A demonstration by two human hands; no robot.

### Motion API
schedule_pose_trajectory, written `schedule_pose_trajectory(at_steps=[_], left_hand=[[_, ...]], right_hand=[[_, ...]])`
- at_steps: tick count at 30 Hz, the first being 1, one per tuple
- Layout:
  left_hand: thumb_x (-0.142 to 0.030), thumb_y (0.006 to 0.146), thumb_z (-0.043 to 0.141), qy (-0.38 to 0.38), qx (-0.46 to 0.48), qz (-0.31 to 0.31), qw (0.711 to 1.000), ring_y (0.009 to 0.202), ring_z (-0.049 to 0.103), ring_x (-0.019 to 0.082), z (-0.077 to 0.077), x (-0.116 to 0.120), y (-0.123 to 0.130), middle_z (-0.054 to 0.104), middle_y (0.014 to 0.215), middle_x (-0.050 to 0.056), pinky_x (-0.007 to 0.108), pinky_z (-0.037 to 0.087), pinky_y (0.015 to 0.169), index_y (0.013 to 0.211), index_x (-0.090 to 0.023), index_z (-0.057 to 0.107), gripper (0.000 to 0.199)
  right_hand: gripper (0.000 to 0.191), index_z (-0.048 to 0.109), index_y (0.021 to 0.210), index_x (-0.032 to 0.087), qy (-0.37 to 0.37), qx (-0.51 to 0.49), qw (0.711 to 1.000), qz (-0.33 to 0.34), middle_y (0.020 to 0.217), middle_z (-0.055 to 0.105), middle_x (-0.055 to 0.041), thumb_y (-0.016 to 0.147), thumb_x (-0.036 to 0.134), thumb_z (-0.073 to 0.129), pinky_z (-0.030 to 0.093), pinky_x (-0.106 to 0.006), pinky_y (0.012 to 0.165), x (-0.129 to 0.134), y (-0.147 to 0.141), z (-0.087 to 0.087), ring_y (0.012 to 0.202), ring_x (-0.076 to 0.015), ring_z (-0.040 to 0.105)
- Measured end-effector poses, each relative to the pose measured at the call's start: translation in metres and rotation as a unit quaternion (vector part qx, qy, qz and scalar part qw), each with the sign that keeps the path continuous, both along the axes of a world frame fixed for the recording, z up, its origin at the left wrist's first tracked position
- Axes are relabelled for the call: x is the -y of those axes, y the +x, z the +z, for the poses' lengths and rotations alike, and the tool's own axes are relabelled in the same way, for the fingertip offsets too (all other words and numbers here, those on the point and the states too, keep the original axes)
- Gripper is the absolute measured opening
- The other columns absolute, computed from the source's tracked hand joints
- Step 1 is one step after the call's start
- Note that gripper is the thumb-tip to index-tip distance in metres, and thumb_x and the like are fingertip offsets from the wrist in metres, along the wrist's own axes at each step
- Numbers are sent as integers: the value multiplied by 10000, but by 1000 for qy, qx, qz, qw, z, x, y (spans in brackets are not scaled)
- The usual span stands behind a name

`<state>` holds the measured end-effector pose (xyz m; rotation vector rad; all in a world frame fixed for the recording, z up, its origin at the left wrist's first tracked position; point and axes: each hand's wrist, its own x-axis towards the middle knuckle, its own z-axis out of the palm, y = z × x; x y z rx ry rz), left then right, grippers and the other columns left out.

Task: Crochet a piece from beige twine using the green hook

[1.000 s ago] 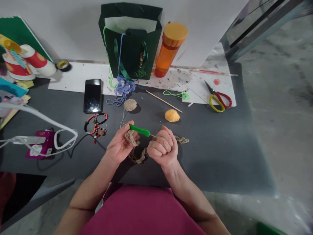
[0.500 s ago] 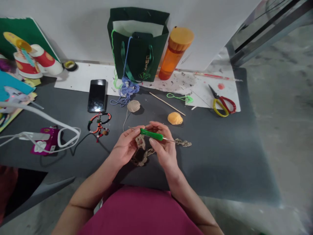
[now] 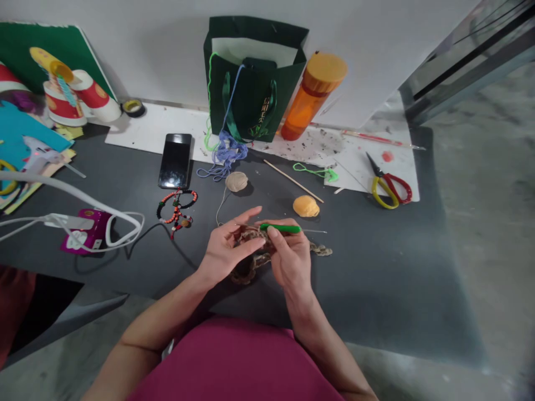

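Note:
My right hand [image 3: 289, 253] is closed round the green handle of a crochet hook [image 3: 284, 228]; its thin metal shaft points right. In my left hand [image 3: 228, 245] the thumb presses on a strip of beige-brown crochet work [image 3: 253, 236], and the forefinger is stretched out. The rest of the crocheted strip loops down onto the table below the hands, and one end shows to the right of my right hand. A thin strand runs from a ball of beige yarn [image 3: 236, 181] toward my left hand. Part of the work is hidden by my fingers.
Behind the hands lie a yellow yarn ball [image 3: 306, 206], a wooden stick [image 3: 293, 180], blue yarn [image 3: 225, 155] and a phone [image 3: 175, 160]. Scissors [image 3: 388, 186] lie right. A dark green bag [image 3: 251, 100] and an orange bottle [image 3: 311, 100] stand at the wall. White cables [image 3: 83, 189] cross the left.
The crochet hook has shifted right, out of my left fingers and into my right hand alone. My left forefinger has stretched out. The whole view has shifted slightly.

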<state>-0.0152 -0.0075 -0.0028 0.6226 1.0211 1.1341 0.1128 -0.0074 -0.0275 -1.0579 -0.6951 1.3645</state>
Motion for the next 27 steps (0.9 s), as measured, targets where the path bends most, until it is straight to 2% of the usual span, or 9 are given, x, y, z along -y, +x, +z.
schedule_pose_trajectory(at_steps=[3,8,11,15,18,21,23,25,27], left_hand=[[-167,669,900,2,-10,-3,1000,921,696,168,-1,0,-1,792,1046,46,274,553,884,1123,-242,812,469],[-259,795,827,62,-52,-3,997,1029,669,186,-10,1,-4,784,1117,67,292,516,955,1055,-258,837,260],[-248,800,821,52,-51,-19,997,996,671,179,-10,1,-4,790,1082,59,289,505,960,1077,-260,833,277],[-194,732,866,35,-30,-10,999,877,655,152,-5,1,-3,762,903,22,286,513,924,1145,-264,810,423],[-207,734,861,35,-23,-4,999,813,633,143,-5,0,-3,739,860,19,271,525,822,1120,-264,818,392],[-218,735,855,18,-11,-20,1000,753,615,133,-7,0,-3,730,806,14,264,521,764,1086,-262,830,355],[-193,714,862,9,3,-21,1000,767,622,128,-7,0,-3,734,810,9,258,518,782,1081,-264,831,374],[-171,698,866,2,26,-19,999,774,625,121,-7,-1,-3,728,811,-1,248,511,788,1109,-267,820,425],[-168,690,869,-8,55,-22,998,737,615,110,-6,-2,-3,706,789,-15,244,503,756,1147,-263,805,471]], right_hand=[[153,704,818,266,4,-16,1000,-14,773,768,23,796,366,817,602,-333,750,0,-1,3,709,-154,718],[174,696,846,263,5,-26,999,-23,776,748,33,787,370,820,555,-282,697,-1,0,0,715,-135,690],[193,678,854,259,-1,-30,999,-30,801,743,28,786,376,815,563,-300,751,-1,0,-1,736,-139,689],[218,649,880,258,-6,-46,999,-25,811,739,22,818,422,778,573,-310,724,0,-1,0,693,-137,673],[218,636,898,261,-10,-44,999,-12,801,721,29,840,433,756,563,-294,675,1,-1,2,649,-124,643],[218,628,897,257,-11,-36,999,-29,802,703,31,845,428,753,546,-266,640,1,-2,2,660,-117,627],[236,622,893,257,-20,-39,998,-42,805,695,32,834,436,763,504,-234,551,1,-2,4,633,-107,600],[253,618,896,260,-43,-46,997,-43,796,687,34,824,447,772,401,-205,426,1,-2,6,567,-93,546],[257,615,895,263,-63,-49,996,-41,789,682,32,819,447,778,311,-194,367,1,-1,8,535,-87,515]])
